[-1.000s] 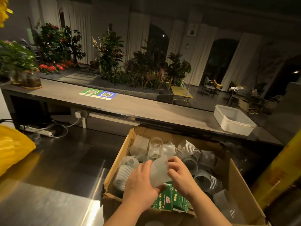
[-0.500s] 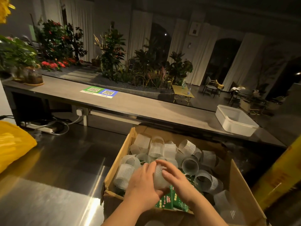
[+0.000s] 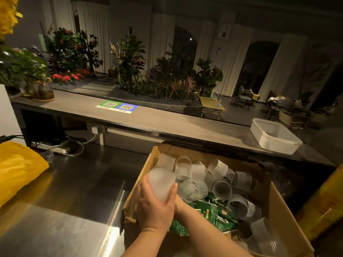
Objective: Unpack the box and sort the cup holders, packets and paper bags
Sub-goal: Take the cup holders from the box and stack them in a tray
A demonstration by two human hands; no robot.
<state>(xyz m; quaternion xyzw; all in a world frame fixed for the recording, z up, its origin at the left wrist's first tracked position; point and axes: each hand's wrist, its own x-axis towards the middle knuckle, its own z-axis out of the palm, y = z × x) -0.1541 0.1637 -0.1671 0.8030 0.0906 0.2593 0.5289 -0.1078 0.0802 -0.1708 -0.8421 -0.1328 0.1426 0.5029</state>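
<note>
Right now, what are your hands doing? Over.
Left hand grips cup holder above box. Right hand mostly hidden behind it. Green packets, loose holders lie inside.

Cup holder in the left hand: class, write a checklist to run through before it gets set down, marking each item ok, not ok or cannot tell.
1. Left hand grips the cup holder: ok, fingers and thumb curl round it.
2. Cup holder raised above the other holders in the box: ok.
3. Right hand free: cannot tell, mostly hidden behind the left hand.
4. Bare steel counter left of the box: ok.
5. Box emptied: not ok, other holders and green packets lie inside.
</note>
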